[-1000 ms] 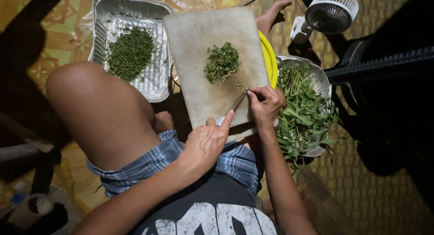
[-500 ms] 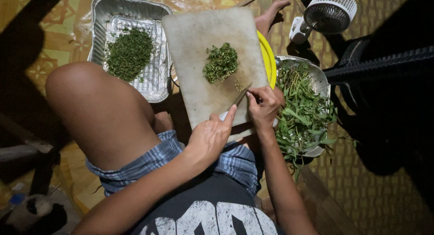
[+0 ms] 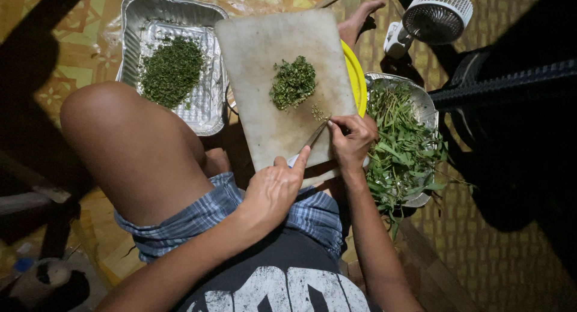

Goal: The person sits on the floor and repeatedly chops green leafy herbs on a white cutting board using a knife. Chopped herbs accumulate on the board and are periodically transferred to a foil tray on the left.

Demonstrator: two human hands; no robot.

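My right hand (image 3: pixel 351 142) is closed around the handle of a knife (image 3: pixel 317 133), its blade angled down onto the cutting board (image 3: pixel 264 48). The knife is light and stiff, best held at the handle. My left hand (image 3: pixel 273 189) rests at the board's near edge, index finger out, holding nothing as far as I can tell. The chopped herbs (image 3: pixel 293 82) (soft, loose, easily scattered) lie just beyond the blade tip. Farther left is a foil tray (image 3: pixel 135 12); at right, a bowl of leafy stems (image 3: pixel 399 150).

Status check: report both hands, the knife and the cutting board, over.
Right hand grips knife, blade on cutting board. Left hand rests at board's near edge, holding nothing. Chopped herbs piled mid-board, apart from the blade.
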